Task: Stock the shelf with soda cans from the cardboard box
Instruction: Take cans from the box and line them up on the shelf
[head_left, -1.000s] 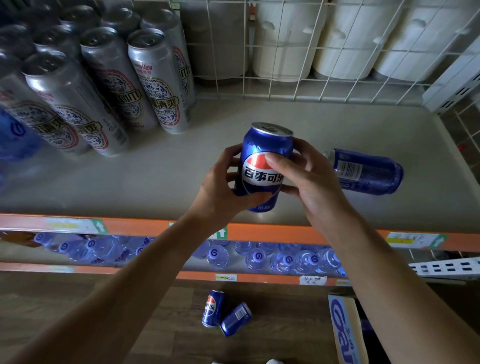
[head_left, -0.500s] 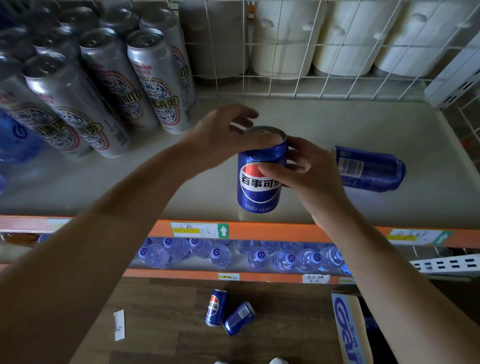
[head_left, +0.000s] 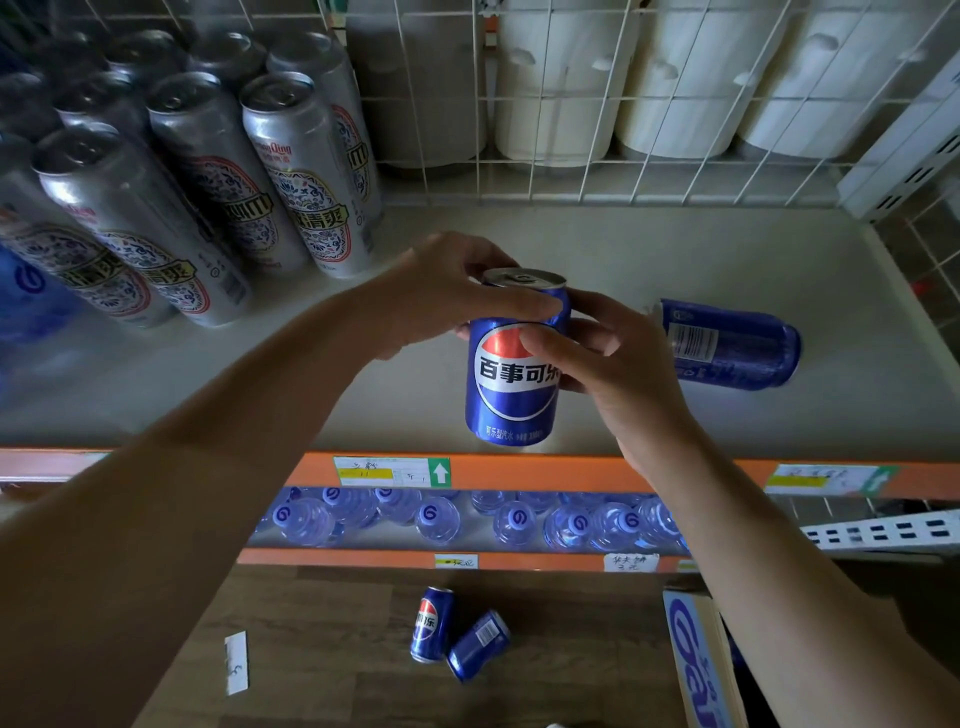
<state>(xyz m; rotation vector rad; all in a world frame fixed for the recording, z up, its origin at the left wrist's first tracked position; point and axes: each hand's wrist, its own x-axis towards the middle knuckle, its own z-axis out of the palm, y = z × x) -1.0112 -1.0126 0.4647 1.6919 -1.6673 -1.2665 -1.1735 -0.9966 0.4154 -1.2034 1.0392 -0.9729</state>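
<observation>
At shelf (head_left: 649, 244) front, soda can (head_left: 511, 387) between left hand (head_left: 441, 291) and right hand (head_left: 623, 379) fingers (head_left: 602, 312)

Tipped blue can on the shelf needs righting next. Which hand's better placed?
Right, probably. The right hand sits just beside the tipped can, on that side of the held can. The left hand grips the held can's top from the far side and would have to cross over it.

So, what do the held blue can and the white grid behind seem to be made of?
The blue cola can: probably thin aluminium, glossy printed coat; the bare silver lid shows metal. The wire grid: seemingly steel wire, white coated; thin straight crossing rods.
</observation>
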